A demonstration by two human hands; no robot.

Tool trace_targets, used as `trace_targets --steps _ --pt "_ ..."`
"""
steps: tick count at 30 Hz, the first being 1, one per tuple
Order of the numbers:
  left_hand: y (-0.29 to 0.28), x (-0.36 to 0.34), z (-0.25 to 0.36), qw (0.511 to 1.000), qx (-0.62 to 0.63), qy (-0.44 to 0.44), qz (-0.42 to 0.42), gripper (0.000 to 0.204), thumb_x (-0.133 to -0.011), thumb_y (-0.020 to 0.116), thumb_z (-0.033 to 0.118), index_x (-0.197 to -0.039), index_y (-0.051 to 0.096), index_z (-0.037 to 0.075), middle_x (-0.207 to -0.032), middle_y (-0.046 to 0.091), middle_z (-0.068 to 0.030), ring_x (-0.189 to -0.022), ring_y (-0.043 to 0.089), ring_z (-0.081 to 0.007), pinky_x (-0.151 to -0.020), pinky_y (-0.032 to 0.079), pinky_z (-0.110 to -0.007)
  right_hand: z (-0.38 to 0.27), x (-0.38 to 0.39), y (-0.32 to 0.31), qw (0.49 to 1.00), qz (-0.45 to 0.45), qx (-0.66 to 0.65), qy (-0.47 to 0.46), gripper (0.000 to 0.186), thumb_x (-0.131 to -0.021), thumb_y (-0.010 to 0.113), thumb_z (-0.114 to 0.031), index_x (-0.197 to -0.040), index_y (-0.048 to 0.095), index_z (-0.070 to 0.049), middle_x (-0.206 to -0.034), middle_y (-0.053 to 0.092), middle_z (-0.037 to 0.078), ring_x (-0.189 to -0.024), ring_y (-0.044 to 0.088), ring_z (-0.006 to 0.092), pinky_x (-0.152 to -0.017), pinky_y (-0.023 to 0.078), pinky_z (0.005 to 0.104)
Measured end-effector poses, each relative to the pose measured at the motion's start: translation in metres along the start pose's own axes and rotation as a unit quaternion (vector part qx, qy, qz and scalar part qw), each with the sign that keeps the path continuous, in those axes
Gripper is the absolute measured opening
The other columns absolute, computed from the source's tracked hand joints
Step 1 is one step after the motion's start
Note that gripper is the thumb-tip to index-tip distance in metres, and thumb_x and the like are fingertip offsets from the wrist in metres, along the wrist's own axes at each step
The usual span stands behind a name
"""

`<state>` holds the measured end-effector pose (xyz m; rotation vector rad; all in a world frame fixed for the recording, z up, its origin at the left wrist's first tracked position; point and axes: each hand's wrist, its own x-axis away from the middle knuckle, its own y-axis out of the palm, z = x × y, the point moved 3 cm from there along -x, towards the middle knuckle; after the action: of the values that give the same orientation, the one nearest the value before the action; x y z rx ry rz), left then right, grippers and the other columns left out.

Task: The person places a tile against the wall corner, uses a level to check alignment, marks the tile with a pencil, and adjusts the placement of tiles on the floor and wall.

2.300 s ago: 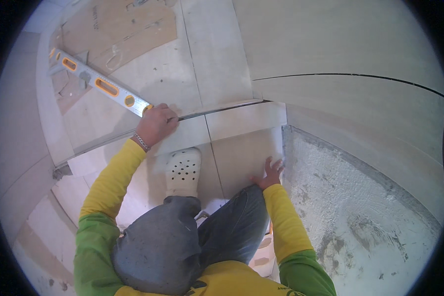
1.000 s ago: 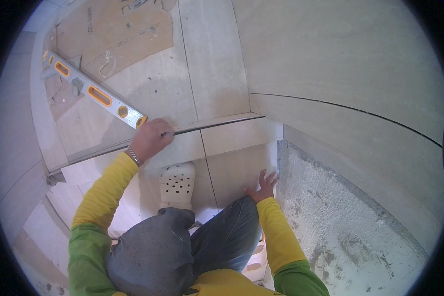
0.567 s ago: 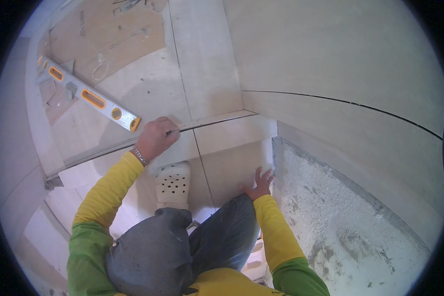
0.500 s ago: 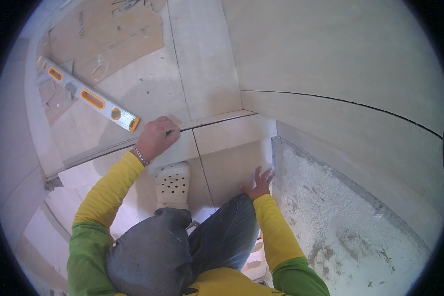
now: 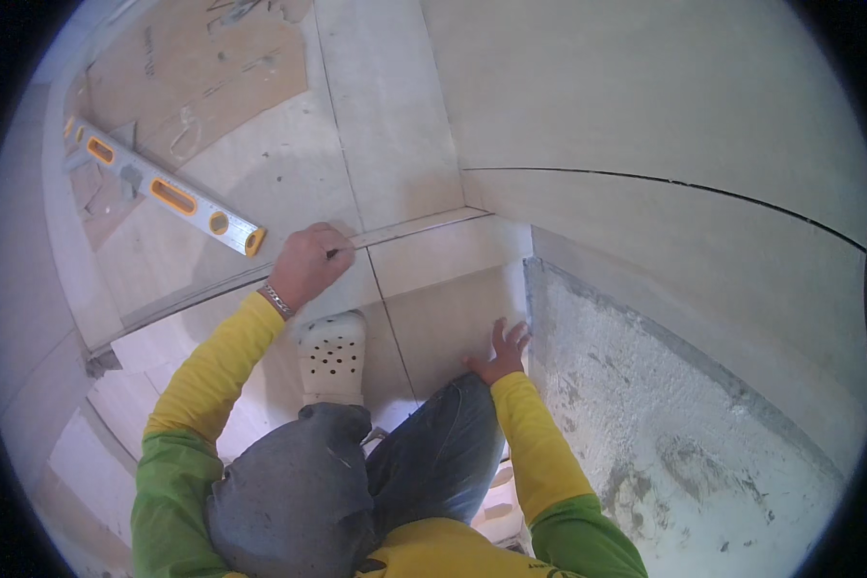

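At the step edge (image 5: 429,223), left hand (image 5: 308,262) is resting with fingers curled in. Small dark spot is showing by the fingertips; can't tell if the hand is gripping something or just clenching. Chain bracelet (image 5: 276,301) is circling that wrist.

Right hand (image 5: 499,353) is spreading its fingers, released, just beside the right knee (image 5: 443,429); can't tell if it's pressing on knee or tile.

Spirit level (image 5: 198,213), silver with orange end caps and windows, is lying diagonally on the upper floor tiles (image 5: 279,144). Near end is pointing toward the left hand, near but not touching. Grey flat piece (image 5: 122,135) is poking out beside the far end, partly hidden. Brown cardboard sheet (image 5: 212,91) is lying beyond.

Below the edge, white perforated clog (image 5: 332,352) is standing on the lower tiles (image 5: 458,308), left of a dark joint. Pale wall (image 5: 665,87) is rising on the right, one long dark line running across it. Rough whitish patch (image 5: 636,405) is showing below that.
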<state>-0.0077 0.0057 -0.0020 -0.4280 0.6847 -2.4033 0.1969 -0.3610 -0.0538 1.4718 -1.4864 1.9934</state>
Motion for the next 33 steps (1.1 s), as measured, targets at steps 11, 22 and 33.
trace_targets --steps 11,22,33 --pt "0.006 -0.006 0.01 0.999 -0.026 0.008 -0.02 0.01 -0.076 0.065 0.014 -0.074 0.067 0.005 -0.073 0.062 -0.0117 -0.071 0.061 -0.0299 -0.065 0.05 -0.041 -0.003 0.004 -0.003 1.0 0.012 0.019 0.005 0.123 -0.063 0.073 -0.066 -0.151 0.01 -0.007 -0.148 -0.008 0.041 -0.135 -0.012 0.0612 -0.112 0.009 0.0622" --pt "0.006 -0.009 0.014 1.0 -0.028 -0.011 0.009 0.014 -0.078 0.069 0.017 -0.078 0.069 0.003 -0.072 0.063 -0.012 -0.064 0.062 -0.0258 -0.061 0.05 -0.034 -0.017 0.012 -0.02 0.999 -0.009 0.038 0.011 0.123 -0.063 0.07 -0.07 -0.152 0.011 -0.009 -0.15 -0.004 0.04 -0.135 -0.009 0.0626 -0.111 0.009 0.0655" --pt "0.013 -0.006 0.019 0.999 -0.043 -0.03 0.007 0.014 -0.078 0.07 0.017 -0.082 0.071 0.003 -0.078 0.067 -0.0123 -0.069 0.064 -0.0227 -0.067 0.052 -0.032 -0.01 0.013 -0.018 0.999 0.005 -0.004 0.042 0.115 -0.064 0.076 -0.058 -0.153 0.013 -0.021 -0.155 -0.007 0.028 -0.139 -0.008 0.0571 -0.107 0.026 0.0666"
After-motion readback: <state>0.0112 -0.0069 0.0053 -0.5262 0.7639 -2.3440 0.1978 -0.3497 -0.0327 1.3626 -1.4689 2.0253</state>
